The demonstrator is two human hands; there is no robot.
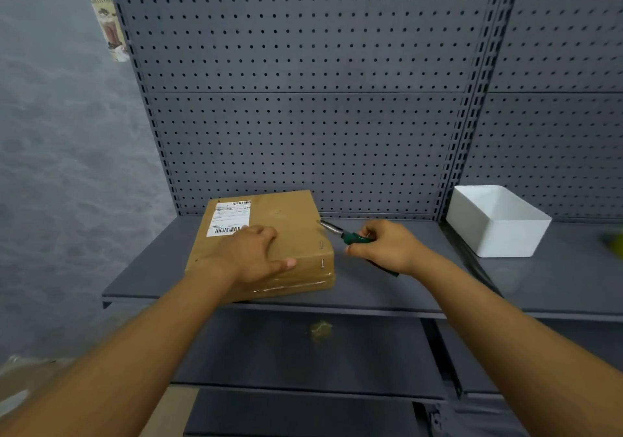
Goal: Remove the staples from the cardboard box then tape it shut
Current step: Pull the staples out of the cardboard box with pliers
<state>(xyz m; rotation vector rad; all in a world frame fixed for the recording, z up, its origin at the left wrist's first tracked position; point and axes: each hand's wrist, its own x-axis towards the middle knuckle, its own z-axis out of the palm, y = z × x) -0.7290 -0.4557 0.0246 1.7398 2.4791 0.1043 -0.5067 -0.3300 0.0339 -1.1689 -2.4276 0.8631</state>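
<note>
The left hand [251, 254] presses flat, fingers straight, on the flat brown cardboard box [269, 244] lying on the grey metal shelf [387, 288]. Just beyond its fingertips, two staples [322, 253] sit by the box's right edge. The right hand [384, 246] grips green-handled pliers [340, 232], tip touching that edge.

Two bare forearms reach in from the bottom corners of the view, with no sleeve visible on either as far as the frame edge. The left hand [251, 256] and the right hand [387, 246] are uncovered too: no glove shows on them. No watch, band or bracelet is seen at either wrist. The fingers [286, 263] show no ring; nails are too small to tell.
</note>
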